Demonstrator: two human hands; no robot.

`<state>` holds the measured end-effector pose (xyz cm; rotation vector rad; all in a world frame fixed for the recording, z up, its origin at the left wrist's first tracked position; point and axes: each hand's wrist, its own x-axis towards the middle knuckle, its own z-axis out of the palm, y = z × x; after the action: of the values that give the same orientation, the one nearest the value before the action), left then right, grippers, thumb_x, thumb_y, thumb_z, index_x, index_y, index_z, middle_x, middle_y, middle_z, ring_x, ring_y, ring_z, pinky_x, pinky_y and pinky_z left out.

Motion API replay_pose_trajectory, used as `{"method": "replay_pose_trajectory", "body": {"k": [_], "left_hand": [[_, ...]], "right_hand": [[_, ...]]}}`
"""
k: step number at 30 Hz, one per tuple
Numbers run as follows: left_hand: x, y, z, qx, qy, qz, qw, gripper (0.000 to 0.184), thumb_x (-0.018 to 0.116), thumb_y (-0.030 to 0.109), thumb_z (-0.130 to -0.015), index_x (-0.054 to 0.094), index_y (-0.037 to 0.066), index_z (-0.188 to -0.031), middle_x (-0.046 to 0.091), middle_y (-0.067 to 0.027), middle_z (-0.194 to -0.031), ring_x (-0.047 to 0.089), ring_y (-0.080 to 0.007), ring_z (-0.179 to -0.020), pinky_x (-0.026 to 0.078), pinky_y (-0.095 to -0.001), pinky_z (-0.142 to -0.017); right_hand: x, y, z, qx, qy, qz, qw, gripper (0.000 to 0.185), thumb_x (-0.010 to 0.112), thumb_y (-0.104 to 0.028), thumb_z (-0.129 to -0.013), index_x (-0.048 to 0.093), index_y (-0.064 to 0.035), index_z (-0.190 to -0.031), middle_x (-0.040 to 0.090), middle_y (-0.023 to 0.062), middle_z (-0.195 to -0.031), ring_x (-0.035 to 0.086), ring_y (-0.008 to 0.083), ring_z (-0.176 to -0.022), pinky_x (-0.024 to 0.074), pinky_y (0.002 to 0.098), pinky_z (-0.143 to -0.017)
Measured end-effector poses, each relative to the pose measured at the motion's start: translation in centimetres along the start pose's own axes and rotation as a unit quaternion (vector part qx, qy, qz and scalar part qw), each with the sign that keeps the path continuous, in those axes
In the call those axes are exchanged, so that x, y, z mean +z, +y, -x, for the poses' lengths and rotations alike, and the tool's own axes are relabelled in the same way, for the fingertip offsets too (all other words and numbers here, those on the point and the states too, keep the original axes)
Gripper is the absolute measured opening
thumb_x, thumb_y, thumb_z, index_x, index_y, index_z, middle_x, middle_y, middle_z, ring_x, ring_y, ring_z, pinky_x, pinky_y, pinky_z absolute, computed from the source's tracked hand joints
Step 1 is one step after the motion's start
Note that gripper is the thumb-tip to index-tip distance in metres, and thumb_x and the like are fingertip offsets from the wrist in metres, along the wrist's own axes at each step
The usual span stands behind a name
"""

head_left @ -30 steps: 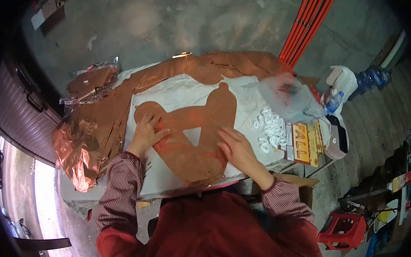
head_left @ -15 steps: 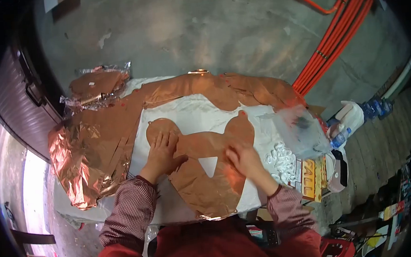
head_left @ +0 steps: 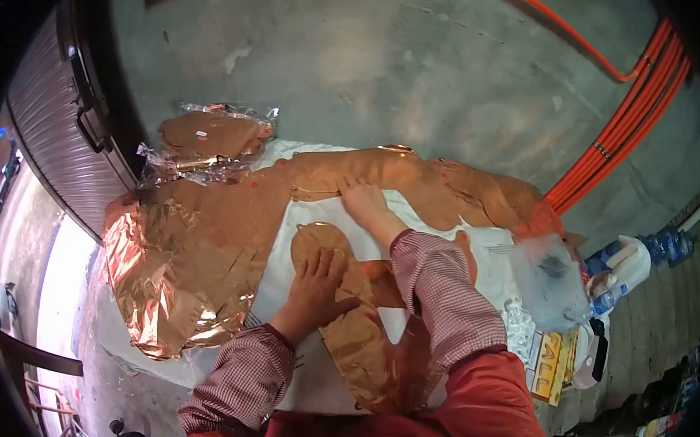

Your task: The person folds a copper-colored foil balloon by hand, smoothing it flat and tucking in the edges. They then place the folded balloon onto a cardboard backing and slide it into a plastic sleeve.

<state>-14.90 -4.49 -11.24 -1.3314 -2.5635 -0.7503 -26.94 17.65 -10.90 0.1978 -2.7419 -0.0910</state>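
Observation:
A flat copper-coloured foil piece (head_left: 350,351) shaped like an animal head with round ears lies in front of me, like a deflated foil balloon. A white triangle (head_left: 393,323) shows in its middle. My left hand (head_left: 319,288) lies open on its left side, fingers spread just below the left ear (head_left: 319,238). My right hand (head_left: 364,205) reaches to the far side, its fingers stretched onto the near edge of a larger copper foil sheet (head_left: 229,210). My right forearm hides much of the head shape's right side.
Clear bags with folded copper foil (head_left: 209,135) lie at the back left. To the right are a translucent plastic bag (head_left: 552,278), white curled strips (head_left: 519,328), a yellow "FALL" sign (head_left: 553,366) and water bottles (head_left: 609,299). Orange pipes (head_left: 621,134) run along the wall.
My right hand has left the right side of the head shape and moved away from me to the larger foil sheet. My left hand stays on the shape. The whole view has shifted.

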Motion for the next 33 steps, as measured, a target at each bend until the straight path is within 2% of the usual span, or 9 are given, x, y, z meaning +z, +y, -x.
{"method": "replay_pose_trajectory", "body": {"k": [6, 9, 11, 14, 18, 23, 26, 29, 33], "left_hand": [[0.2, 0.0, 0.1, -0.003, -0.003, -0.013, 1.0, 0.077, 0.07, 0.05, -0.075, 0.045, 0.004, -0.132, 0.039, -0.0256, -0.14, 0.034, -0.0448, -0.132, 0.029, -0.0508, -0.108], [0.2, -0.1, 0.0, -0.012, -0.01, -0.006, 1.0, 0.077, 0.07, 0.051, -0.076, 0.045, 0.005, -0.132, 0.037, -0.0255, -0.142, 0.032, -0.0443, -0.133, 0.028, -0.0508, -0.109], [0.4, -0.1, 0.1, -0.016, -0.012, 0.001, 1.0, 0.077, 0.069, 0.051, -0.076, 0.046, 0.005, -0.132, 0.037, -0.0253, -0.142, 0.031, -0.0439, -0.134, 0.028, -0.0508, -0.109], [0.9, -0.2, 0.1, -0.01, 0.008, -0.006, 1.0, 0.078, 0.072, 0.052, -0.073, 0.05, 0.004, -0.13, 0.041, -0.0258, -0.138, 0.035, -0.0444, -0.131, 0.029, -0.0526, -0.107], [1.0, -0.2, 0.2, -0.005, 0.01, -0.013, 1.0, 0.078, 0.071, 0.052, -0.073, 0.05, 0.004, -0.13, 0.04, -0.0256, -0.139, 0.035, -0.044, -0.131, 0.029, -0.0526, -0.107], [1.0, -0.3, 0.1, -0.008, 0.001, -0.017, 1.0, 0.074, 0.069, 0.053, -0.076, 0.047, 0.005, -0.13, 0.038, -0.0248, -0.141, 0.033, -0.0441, -0.133, 0.028, -0.0506, -0.108], [1.1, -0.3, 0.1, -0.011, 0.0, -0.023, 1.0, 0.075, 0.069, 0.053, -0.076, 0.048, 0.005, -0.129, 0.038, -0.0246, -0.14, 0.034, -0.0442, -0.132, 0.028, -0.0507, -0.108], [1.2, -0.3, 0.1, -0.008, 0.005, -0.019, 1.0, 0.075, 0.069, 0.053, -0.075, 0.048, 0.005, -0.13, 0.038, -0.0245, -0.141, 0.034, -0.044, -0.133, 0.027, -0.0512, -0.109], [1.1, -0.1, 0.1, -0.02, -0.008, -0.014, 1.0, 0.075, 0.069, 0.053, -0.076, 0.048, 0.005, -0.13, 0.038, -0.0243, -0.141, 0.033, -0.0436, -0.133, 0.027, -0.0517, -0.109]], "right_hand": [[3.0, 0.0, -3.2, -0.007, -0.035, 0.077, 0.996, 0.02, 0.055, -0.009, -0.08, 0.063, -0.0011, -0.096, 0.068, 0.013, -0.089, 0.067, 0.0316, -0.085, 0.0533, 0.0426, -0.075], [3.1, 0.7, -3.6, 0.036, 0.009, -0.002, 0.999, 0.016, 0.054, -0.007, -0.08, 0.066, -0.001, -0.088, 0.068, 0.0165, -0.088, 0.067, 0.0334, -0.082, 0.0526, 0.0438, -0.075], [0.7, 0.0, -3.3, 0.082, -0.06, -0.051, 0.994, 0.017, 0.052, -0.006, -0.08, 0.068, -0.0009, -0.086, 0.068, 0.0201, -0.087, 0.067, 0.0352, -0.084, 0.052, 0.0449, -0.076], [1.3, 0.0, -2.7, 0.039, 0.003, -0.052, 0.998, 0.018, 0.051, -0.006, -0.081, 0.068, -0.0006, -0.084, 0.067, 0.0221, -0.085, 0.066, 0.038, -0.083, 0.0516, 0.0469, -0.076], [1.5, 0.5, -2.7, 0.067, -0.043, -0.057, 0.995, 0.016, 0.052, -0.004, -0.08, 0.068, 0.0003, -0.083, 0.066, 0.0227, -0.08, 0.066, 0.0378, -0.081, 0.0514, 0.0471, -0.075], [1.7, 0.5, -2.7, 0.128, 0.095, -0.139, 0.977, 0.008, 0.064, -0.008, -0.078, 0.066, -0.0003, -0.076, 0.066, 0.0199, -0.072, 0.066, 0.0345, -0.072, 0.0511, 0.0447, -0.068], [1.9, 1.4, -2.9, 0.182, 0.102, -0.29, 0.934, 0.014, 0.07, -0.014, -0.077, 0.066, -0.0007, -0.073, 0.065, 0.0172, -0.068, 0.064, 0.0323, -0.066, 0.0498, 0.0421, -0.062], [2.6, 1.8, -3.5, 0.238, 0.118, -0.336, 0.904, 0.017, 0.072, -0.016, -0.076, 0.066, -0.0009, -0.072, 0.063, 0.0162, -0.065, 0.062, 0.031, -0.063, 0.0484, 0.0401, -0.06], [3.4, 1.8, -3.9, 0.21, 0.122, -0.331, 0.912, 0.019, 0.071, -0.02, -0.078, 0.066, -0.0014, -0.077, 0.063, 0.0156, -0.067, 0.062, 0.0309, -0.062, 0.0485, 0.0393, -0.061]]}}
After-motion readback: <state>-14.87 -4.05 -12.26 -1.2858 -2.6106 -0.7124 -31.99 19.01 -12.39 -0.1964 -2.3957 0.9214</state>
